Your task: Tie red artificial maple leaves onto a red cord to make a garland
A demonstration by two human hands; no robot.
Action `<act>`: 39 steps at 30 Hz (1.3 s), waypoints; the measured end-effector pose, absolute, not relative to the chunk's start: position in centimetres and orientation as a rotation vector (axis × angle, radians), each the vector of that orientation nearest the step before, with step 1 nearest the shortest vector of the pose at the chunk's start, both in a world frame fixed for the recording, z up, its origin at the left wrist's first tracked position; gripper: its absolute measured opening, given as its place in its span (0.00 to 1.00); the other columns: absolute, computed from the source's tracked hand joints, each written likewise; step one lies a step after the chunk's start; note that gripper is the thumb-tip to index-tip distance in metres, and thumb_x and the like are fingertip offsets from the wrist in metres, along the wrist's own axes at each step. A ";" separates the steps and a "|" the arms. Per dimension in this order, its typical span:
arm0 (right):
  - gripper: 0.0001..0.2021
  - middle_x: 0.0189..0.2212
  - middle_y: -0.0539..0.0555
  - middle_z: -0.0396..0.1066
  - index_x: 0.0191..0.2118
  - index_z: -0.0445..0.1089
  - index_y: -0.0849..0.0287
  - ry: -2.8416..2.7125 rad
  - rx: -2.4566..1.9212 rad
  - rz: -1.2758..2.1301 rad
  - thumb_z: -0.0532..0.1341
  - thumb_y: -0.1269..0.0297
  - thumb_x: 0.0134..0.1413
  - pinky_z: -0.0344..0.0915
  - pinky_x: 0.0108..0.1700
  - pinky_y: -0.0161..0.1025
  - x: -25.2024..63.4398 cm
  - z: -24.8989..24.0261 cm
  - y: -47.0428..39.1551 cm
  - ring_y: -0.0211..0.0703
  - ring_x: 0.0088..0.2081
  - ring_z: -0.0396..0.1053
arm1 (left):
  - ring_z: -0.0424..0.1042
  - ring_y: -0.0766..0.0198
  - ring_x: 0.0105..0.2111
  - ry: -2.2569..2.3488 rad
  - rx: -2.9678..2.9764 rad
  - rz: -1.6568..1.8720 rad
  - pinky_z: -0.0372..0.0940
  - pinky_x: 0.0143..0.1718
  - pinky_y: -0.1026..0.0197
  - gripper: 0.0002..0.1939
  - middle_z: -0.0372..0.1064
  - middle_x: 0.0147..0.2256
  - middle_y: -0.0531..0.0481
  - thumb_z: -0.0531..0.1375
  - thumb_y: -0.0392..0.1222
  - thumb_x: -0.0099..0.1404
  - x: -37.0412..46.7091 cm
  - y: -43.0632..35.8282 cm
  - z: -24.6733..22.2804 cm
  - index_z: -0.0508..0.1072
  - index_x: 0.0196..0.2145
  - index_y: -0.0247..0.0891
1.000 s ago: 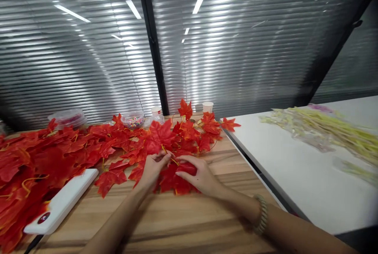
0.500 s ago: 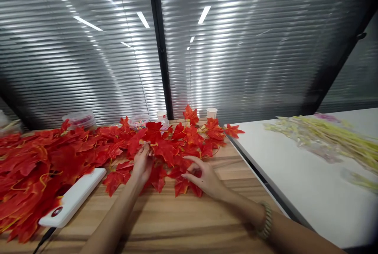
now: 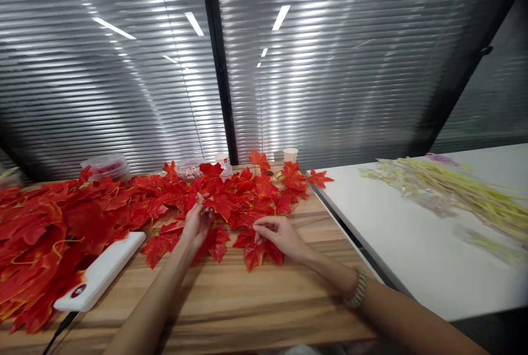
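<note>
Red artificial maple leaves on thin yellowish stems lie in a loose cluster on the wooden table. My left hand reaches into the cluster, thumb and forefinger pinched on one leaf; its other fingers curl loosely. To the right, my right hand has its thumb and forefinger pressed together above a low red leaf. What sits between those fingertips, perhaps a stem, is too small to make out.
A large heap of red leaves covers the left side, beside a white power bank with a black cable. Plastic tubs and a paper cup stand at the back. Yellow strands in clear wrapping lie on the white table.
My right hand's thumb and forefinger have come together from a spread pose. My left hand stays at the leaves with little movement. The whole view has shifted slightly.
</note>
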State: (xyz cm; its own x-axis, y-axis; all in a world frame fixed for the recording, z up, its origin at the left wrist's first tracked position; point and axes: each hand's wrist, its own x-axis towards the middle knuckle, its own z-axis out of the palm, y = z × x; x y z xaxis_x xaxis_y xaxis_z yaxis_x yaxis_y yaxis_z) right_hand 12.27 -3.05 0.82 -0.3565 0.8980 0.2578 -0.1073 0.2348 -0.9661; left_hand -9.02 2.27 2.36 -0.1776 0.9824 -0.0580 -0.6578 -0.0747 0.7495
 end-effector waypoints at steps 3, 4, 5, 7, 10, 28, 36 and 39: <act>0.15 0.22 0.50 0.68 0.29 0.64 0.63 -1.392 -0.688 1.497 0.61 0.54 0.46 0.62 0.29 0.33 12.6 1.6 -3.0 0.34 0.23 0.65 | 0.64 0.74 0.19 0.740 0.586 1.558 0.64 0.22 0.72 0.03 0.64 0.21 0.55 0.57 0.35 0.59 -8.5 1.9 2.9 0.70 0.33 0.35; 0.15 0.22 0.50 0.68 0.29 0.63 0.63 -1.332 -0.671 1.517 0.61 0.54 0.46 0.61 0.28 0.32 12.8 1.9 -2.9 0.34 0.23 0.65 | 0.65 0.74 0.20 0.732 0.601 1.535 0.64 0.23 0.71 0.04 0.66 0.23 0.53 0.57 0.36 0.59 -8.3 1.7 3.0 0.70 0.33 0.35; 0.14 0.23 0.50 0.68 0.30 0.62 0.62 -1.274 -0.651 1.542 0.61 0.55 0.46 0.61 0.28 0.32 13.0 2.2 -2.8 0.34 0.23 0.66 | 0.65 0.73 0.21 0.728 0.621 1.509 0.65 0.23 0.71 0.05 0.67 0.26 0.52 0.57 0.37 0.59 -8.1 1.5 3.1 0.70 0.34 0.35; 0.13 0.24 0.50 0.69 0.30 0.59 0.61 -1.180 -0.597 1.636 0.60 0.56 0.48 0.61 0.29 0.32 13.5 2.6 -2.7 0.34 0.24 0.67 | 0.66 0.73 0.22 0.727 0.676 1.454 0.64 0.22 0.71 0.07 0.67 0.29 0.52 0.56 0.38 0.60 -7.7 1.2 3.2 0.70 0.37 0.36; 0.12 0.23 0.49 0.69 0.31 0.56 0.59 -1.066 -0.508 1.801 0.59 0.59 0.49 0.62 0.30 0.32 14.0 2.9 -2.4 0.35 0.24 0.68 | 0.66 0.73 0.22 0.719 0.756 1.389 0.63 0.22 0.70 0.09 0.67 0.32 0.51 0.56 0.41 0.60 -7.5 0.9 2.9 0.69 0.39 0.38; 0.11 0.26 0.49 0.69 0.29 0.69 0.64 -1.166 -0.817 1.409 0.67 0.67 0.34 0.59 0.32 0.31 14.4 2.6 -1.2 0.32 0.27 0.64 | 0.64 0.69 0.24 0.990 1.547 0.804 0.61 0.27 0.67 0.12 0.66 0.25 0.50 0.62 0.43 0.53 -4.7 -1.3 2.4 0.71 0.33 0.33; 0.09 0.28 0.52 0.71 0.29 0.73 0.63 -1.413 -0.865 1.279 0.66 0.65 0.38 0.59 0.37 0.35 14.3 1.5 -1.1 0.37 0.31 0.65 | 0.65 0.63 0.34 0.989 2.252 0.807 0.62 0.38 0.60 0.14 0.66 0.35 0.47 0.61 0.46 0.53 -4.2 -1.8 1.9 0.70 0.36 0.37; 0.09 0.28 0.53 0.71 0.29 0.73 0.64 -1.488 -0.872 1.252 0.65 0.64 0.39 0.59 0.38 0.36 14.5 1.6 -1.1 0.38 0.32 0.65 | 0.61 0.56 0.45 1.006 2.393 0.781 0.56 0.49 0.51 0.22 0.63 0.44 0.44 0.61 0.48 0.52 -4.0 -2.0 1.5 0.66 0.44 0.39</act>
State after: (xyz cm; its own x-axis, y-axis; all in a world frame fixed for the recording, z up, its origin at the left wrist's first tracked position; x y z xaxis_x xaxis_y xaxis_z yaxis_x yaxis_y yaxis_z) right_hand 14.46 -1.14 1.57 -0.2749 0.9353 0.2230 -0.0601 0.2148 -0.9748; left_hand -4.03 -2.04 1.53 0.5785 0.7455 0.3309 0.5051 -0.6460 0.5724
